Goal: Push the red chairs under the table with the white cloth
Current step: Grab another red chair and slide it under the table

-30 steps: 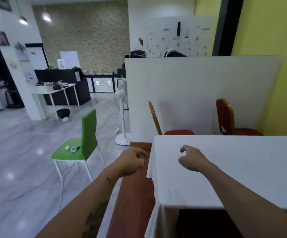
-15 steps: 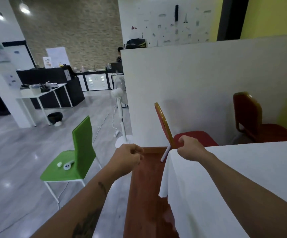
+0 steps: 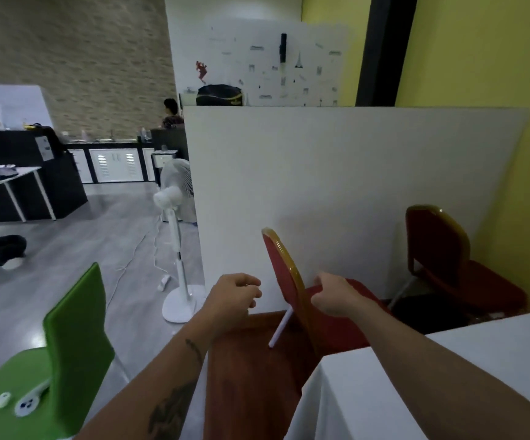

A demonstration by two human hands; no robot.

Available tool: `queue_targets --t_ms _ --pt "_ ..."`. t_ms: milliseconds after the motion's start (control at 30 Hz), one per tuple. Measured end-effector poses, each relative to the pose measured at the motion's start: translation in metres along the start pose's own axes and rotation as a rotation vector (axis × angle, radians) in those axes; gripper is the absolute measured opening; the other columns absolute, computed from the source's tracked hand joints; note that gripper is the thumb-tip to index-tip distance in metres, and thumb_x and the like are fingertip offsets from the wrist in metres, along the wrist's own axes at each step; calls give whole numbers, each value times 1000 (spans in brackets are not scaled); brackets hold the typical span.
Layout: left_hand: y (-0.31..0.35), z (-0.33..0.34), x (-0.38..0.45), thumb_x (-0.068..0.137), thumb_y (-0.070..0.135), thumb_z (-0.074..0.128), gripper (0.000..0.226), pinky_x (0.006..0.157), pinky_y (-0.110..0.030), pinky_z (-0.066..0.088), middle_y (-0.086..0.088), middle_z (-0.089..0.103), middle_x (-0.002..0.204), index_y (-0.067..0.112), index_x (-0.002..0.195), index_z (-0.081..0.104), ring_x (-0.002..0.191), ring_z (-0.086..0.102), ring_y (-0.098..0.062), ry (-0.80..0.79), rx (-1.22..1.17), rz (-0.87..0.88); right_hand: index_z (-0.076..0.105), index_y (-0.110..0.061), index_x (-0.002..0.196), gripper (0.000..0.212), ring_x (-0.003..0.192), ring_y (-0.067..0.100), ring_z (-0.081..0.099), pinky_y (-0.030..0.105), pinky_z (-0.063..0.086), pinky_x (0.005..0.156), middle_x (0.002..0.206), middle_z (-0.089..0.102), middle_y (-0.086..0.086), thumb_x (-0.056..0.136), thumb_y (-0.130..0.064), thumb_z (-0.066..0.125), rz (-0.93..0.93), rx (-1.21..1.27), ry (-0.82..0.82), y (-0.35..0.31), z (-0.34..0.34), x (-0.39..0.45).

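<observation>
Two red chairs with gold-trimmed backs stand between the white partition and the table with the white cloth point(image 3: 384, 392), whose corner fills the lower right. The near red chair point(image 3: 281, 265) is just ahead of me, side-on, its seat pointing right. The far red chair point(image 3: 435, 249) stands by the yellow wall. My left hand point(image 3: 235, 300) hovers left of the near chair's back, fingers curled, holding nothing. My right hand point(image 3: 336, 296) is just right of that back, over the seat, loosely fisted; I cannot tell whether it touches the chair.
A green chair point(image 3: 76, 328) with small white items on its seat stands at lower left. A white pedestal fan point(image 3: 178, 198) and its cord are on the grey floor. The white partition point(image 3: 336, 185) closes off the back. A person point(image 3: 171, 112) sits far behind.
I have moved forward along the table's left side. Both hands have advanced to either side of the near red chair's back, and the table has dropped to the lower right.
</observation>
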State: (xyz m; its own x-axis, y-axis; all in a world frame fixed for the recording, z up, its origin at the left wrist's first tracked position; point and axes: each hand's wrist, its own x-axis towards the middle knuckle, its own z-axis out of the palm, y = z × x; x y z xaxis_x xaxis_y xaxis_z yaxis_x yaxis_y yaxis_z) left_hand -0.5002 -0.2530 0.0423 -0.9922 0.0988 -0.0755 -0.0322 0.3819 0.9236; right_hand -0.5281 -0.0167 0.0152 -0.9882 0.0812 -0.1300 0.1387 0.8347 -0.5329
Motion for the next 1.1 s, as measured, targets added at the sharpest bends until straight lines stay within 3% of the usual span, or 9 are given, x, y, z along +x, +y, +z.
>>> queue_targets --t_ms 133,333,500,600,667,767,867,933,1100 --pt "-7 -16 76 88 13 60 20 73 -35 59 -11 74 96 14 104 72 82 68 -21 -77 -2 -20 38 -10 150 63 129 32 49 38 49 97 148 46 14 91 -15 57 72 17 0 -16 9 52" --pt "-11 -5 175 90 9 59 18 61 -29 49 -14 71 95 9 101 72 77 62 -21 -182 -76 -78 45 -14 140 55 108 26 56 41 54 89 135 48 12 86 -21 56 163 22 -36 -16 24 116" --pt "-11 26 245 92 12 58 19 73 -34 52 -12 69 97 10 107 69 82 62 -21 -213 -124 -101 42 -16 141 60 109 26 53 38 53 85 134 46 11 84 -23 58 201 25 -47 -3 27 184" --pt "-14 39 280 92 9 57 13 55 -17 52 -4 69 86 15 93 69 73 64 -11 -222 -148 -115 43 -16 140 60 113 28 53 42 53 90 133 48 11 83 -24 61 215 41 -60 3 35 219" --pt "-18 46 309 91 9 57 13 49 -15 47 0 67 80 17 87 67 65 64 -6 -196 -164 -124 45 -17 138 59 113 29 54 42 53 90 127 50 8 83 -26 64 214 50 -84 6 44 239" --pt "-26 59 344 89 15 59 7 62 -28 49 -1 64 87 19 94 57 75 61 -12 -189 -154 -191 49 -21 130 53 109 28 56 36 49 81 114 52 4 81 -30 67 224 55 -128 12 59 256" --pt "-29 75 383 82 17 62 19 71 -38 54 -7 61 85 24 76 46 76 61 -20 -183 -173 -261 50 -27 119 46 101 25 56 35 45 78 109 54 2 77 -36 67 260 42 -132 15 66 276" --pt "-33 87 412 72 22 65 16 78 -49 58 -14 65 86 13 80 55 80 66 -29 -215 -198 -297 52 -25 121 48 101 26 59 37 49 81 113 59 4 78 -40 68 288 43 -120 15 68 290" --pt "-58 116 465 58 24 65 62 79 -55 59 -27 69 94 -9 110 59 84 69 -40 -231 -164 -356 58 -21 118 38 106 33 61 40 51 90 116 62 11 84 -38 63 424 -58 -120 18 82 307"
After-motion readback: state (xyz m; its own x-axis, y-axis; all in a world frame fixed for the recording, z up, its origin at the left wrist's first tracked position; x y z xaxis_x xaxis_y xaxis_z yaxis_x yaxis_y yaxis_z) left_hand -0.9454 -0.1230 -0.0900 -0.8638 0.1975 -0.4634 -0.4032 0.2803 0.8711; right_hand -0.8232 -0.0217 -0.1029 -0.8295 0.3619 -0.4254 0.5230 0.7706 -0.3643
